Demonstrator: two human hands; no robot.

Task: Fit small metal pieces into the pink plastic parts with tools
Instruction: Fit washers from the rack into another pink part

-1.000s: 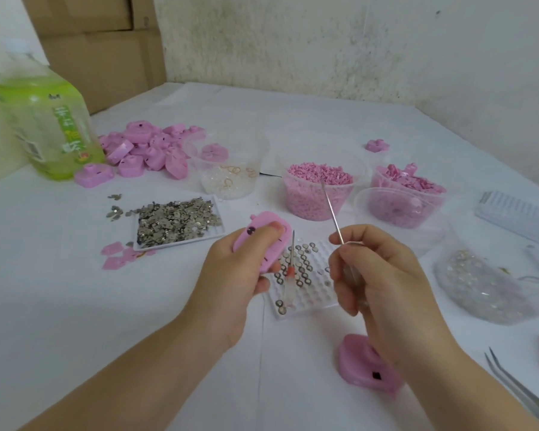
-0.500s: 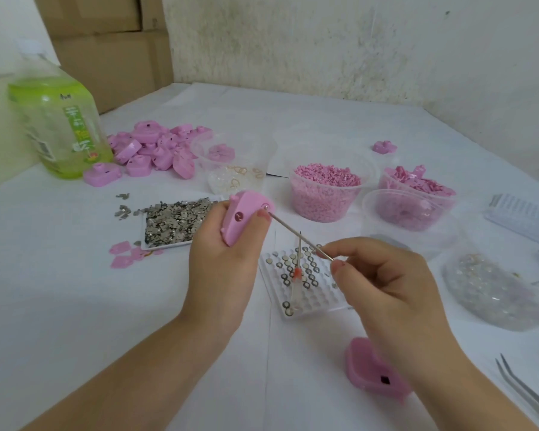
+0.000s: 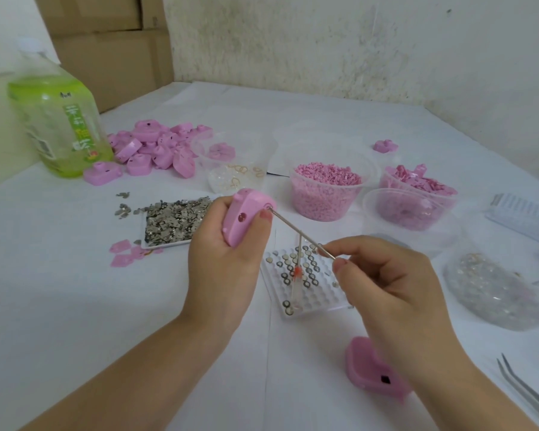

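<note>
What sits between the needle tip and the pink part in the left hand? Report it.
Nothing visible. The needle, pinched by the right hand, has its tip at a hole in the pink part that the left hand grips; the thumb lies beside the hole, not across it.

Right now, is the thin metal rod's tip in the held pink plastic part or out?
In: the thin metal rod ends in a small hole on the pink plastic part; depth unclear.

Small assembly workshop, parts tubs [image 3: 324, 206], cardboard boxes [image 3: 112, 57]
</note>
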